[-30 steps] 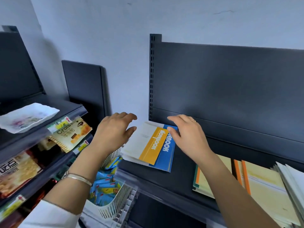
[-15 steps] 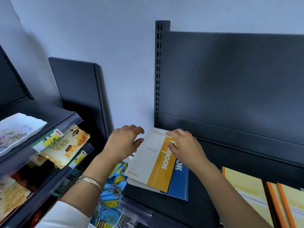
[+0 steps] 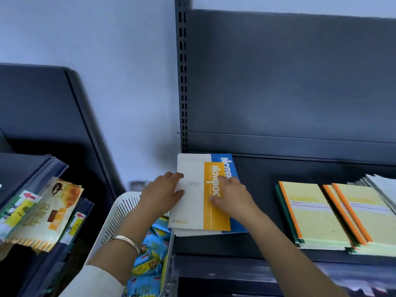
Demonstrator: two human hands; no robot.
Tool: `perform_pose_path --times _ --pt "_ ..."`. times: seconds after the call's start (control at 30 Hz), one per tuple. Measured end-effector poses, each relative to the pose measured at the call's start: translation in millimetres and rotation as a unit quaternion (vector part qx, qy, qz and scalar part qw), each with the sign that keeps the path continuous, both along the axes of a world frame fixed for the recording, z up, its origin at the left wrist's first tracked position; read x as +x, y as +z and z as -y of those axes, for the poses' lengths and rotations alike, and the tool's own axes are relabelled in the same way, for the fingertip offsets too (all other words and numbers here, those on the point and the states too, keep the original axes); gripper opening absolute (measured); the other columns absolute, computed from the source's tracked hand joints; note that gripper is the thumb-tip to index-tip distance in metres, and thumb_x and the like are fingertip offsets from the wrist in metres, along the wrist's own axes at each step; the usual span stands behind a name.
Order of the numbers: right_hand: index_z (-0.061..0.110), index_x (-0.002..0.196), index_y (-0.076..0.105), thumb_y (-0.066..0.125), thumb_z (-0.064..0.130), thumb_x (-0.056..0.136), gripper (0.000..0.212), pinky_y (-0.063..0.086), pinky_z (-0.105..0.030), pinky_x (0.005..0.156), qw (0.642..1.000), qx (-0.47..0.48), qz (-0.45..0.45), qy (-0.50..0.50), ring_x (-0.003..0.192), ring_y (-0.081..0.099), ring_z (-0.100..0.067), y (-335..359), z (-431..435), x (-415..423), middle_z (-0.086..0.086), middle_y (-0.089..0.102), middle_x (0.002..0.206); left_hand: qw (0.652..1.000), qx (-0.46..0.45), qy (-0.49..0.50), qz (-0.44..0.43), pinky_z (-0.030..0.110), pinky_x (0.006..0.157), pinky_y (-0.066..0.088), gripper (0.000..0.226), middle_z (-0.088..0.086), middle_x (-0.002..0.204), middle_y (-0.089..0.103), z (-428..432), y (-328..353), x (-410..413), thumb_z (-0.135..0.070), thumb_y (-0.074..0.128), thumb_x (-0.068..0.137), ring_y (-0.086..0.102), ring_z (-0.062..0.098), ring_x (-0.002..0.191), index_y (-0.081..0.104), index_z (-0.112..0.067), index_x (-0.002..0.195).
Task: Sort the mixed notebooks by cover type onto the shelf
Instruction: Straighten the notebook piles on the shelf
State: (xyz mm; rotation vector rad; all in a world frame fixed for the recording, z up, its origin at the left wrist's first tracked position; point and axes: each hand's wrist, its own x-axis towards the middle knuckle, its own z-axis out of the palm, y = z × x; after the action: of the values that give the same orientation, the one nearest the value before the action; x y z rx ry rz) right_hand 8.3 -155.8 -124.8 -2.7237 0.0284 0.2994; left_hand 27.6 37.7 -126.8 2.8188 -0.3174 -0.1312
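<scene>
A white-and-orange notebook [image 3: 192, 209] lies on top of a blue notebook [image 3: 230, 166] at the left end of the dark shelf [image 3: 263, 211]. My left hand [image 3: 162, 194] touches the top notebook's left edge, thumb and fingers lightly curved against it. My right hand [image 3: 231, 196] presses its fingers down on the orange band of the cover. Further right on the shelf lie stacks of yellow notebooks with orange spines [image 3: 310, 213], and a paler stack [image 3: 383, 185] shows at the right edge.
A white slotted basket [image 3: 120, 213] holding blue snack packets [image 3: 150, 254] sits below the shelf's left end, under my left forearm. A neighbouring rack on the left carries yellow snack packets [image 3: 42, 211]. The shelf's perforated upright [image 3: 183, 82] rises behind the notebooks.
The two-notebook pile has been turned from slanted to square with the shelf's left end. Both hands have closed in on it. The view has shifted right and down.
</scene>
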Motion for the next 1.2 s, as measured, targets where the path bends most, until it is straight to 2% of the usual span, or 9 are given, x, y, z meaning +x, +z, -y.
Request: perform_pose_path --times 0.1,0.3,0.37,0.47,0.57,0.67,0.73,0.97,1.2 --pt "0.022 0.146 0.017 0.064 0.049 0.082 0.084 0.044 -0.038 0.093 0.998 0.019 -0.028 -0.046 0.121 0.045 -0.029 -5 -3 2 -0.009 0.037 0.136 0.999 -0.041 -0.011 -0.022 0.037 0.092 0.047 0.05 -0.001 0.139 0.038 1 -9 0 -0.032 0.049 0.094 0.049 0.02 0.119 0.036 -0.023 0.141" --pt "0.021 0.15 0.01 0.07 0.027 0.084 0.09 0.045 -0.038 0.096 0.983 0.145 -0.05 -0.099 0.119 0.051 -0.024 -3 -2 12 -0.004 0.05 0.133 0.998 -0.057 -0.007 -0.014 0.037 0.09 0.048 0.05 -0.004 0.142 0.036 -1 -11 -1 -0.032 0.049 0.094 0.048 0.018 0.121 0.034 -0.025 0.141" --pt "0.016 0.148 0.02 0.068 0.024 0.086 0.078 0.045 -0.035 0.091 0.977 0.168 -0.037 -0.128 0.117 0.053 -0.024 -3 2 12 -0.005 0.052 0.13 0.998 -0.059 -0.002 -0.012 0.037 0.092 0.048 0.05 -0.003 0.142 0.037 -2 -10 -1 -0.031 0.049 0.094 0.047 0.019 0.123 0.034 -0.024 0.142" --pt "0.009 0.124 0.046 0.059 0.019 0.092 0.036 0.043 -0.029 0.077 0.963 0.212 -0.01 -0.165 0.098 0.055 -0.019 -4 8 11 -0.004 0.057 0.113 0.997 -0.074 0.025 -0.017 0.038 0.093 0.047 0.05 -0.001 0.142 0.039 -2 -9 -1 -0.03 0.049 0.094 0.048 0.021 0.122 0.035 -0.024 0.142" --pt "0.007 0.113 0.046 0.049 0.016 0.097 0.018 0.043 -0.03 0.064 0.931 0.285 0.027 -0.226 0.078 0.053 -0.016 -9 15 12 -0.007 0.057 0.105 0.993 -0.096 0.052 -0.05 0.037 0.093 0.047 0.05 0.003 0.137 0.043 -1 -11 -1 -0.03 0.05 0.094 0.052 0.023 0.117 0.035 -0.019 0.141" --pt "0.011 0.106 0.045 0.045 0.017 0.099 0.009 0.047 -0.035 0.071 0.881 0.368 0.035 -0.296 0.084 0.056 -0.02 -13 22 13 -0.007 0.057 0.105 0.988 -0.119 0.071 -0.072 0.035 0.09 0.046 0.044 0.006 0.131 0.047 4 -12 -2 -0.031 0.05 0.094 0.053 0.024 0.113 0.041 -0.014 0.134" --pt "0.014 0.105 0.046 0.045 0.017 0.099 0.006 0.047 -0.037 0.075 0.87 0.386 0.035 -0.305 0.087 0.057 -0.021 -13 24 13 -0.004 0.057 0.102 0.985 -0.128 0.084 -0.081 0.035 0.09 0.046 0.043 0.007 0.129 0.049 8 -10 0 -0.031 0.051 0.094 0.053 0.024 0.113 0.042 -0.012 0.132" --pt "0.01 0.115 0.048 0.043 0.015 0.1 0.017 0.038 -0.02 0.055 0.912 0.303 0.09 -0.261 0.076 0.052 -0.011 -7 33 8 0.0 0.055 0.099 0.964 -0.18 0.122 -0.154 0.028 0.079 0.044 0.059 0.007 0.129 0.055 20 -12 10 -0.035 0.064 0.087 0.055 0.023 0.114 0.038 -0.009 0.133" --pt "0.007 0.119 0.047 0.042 0.016 0.1 0.022 0.037 -0.021 0.057 0.934 0.25 0.105 -0.234 0.082 0.051 -0.014 -3 27 6 0.001 0.053 0.099 0.964 -0.171 0.139 -0.148 0.026 0.08 0.041 0.044 0.006 0.127 0.057 5 -14 15 -0.026 0.061 0.09 0.055 0.023 0.11 0.044 -0.011 0.127"
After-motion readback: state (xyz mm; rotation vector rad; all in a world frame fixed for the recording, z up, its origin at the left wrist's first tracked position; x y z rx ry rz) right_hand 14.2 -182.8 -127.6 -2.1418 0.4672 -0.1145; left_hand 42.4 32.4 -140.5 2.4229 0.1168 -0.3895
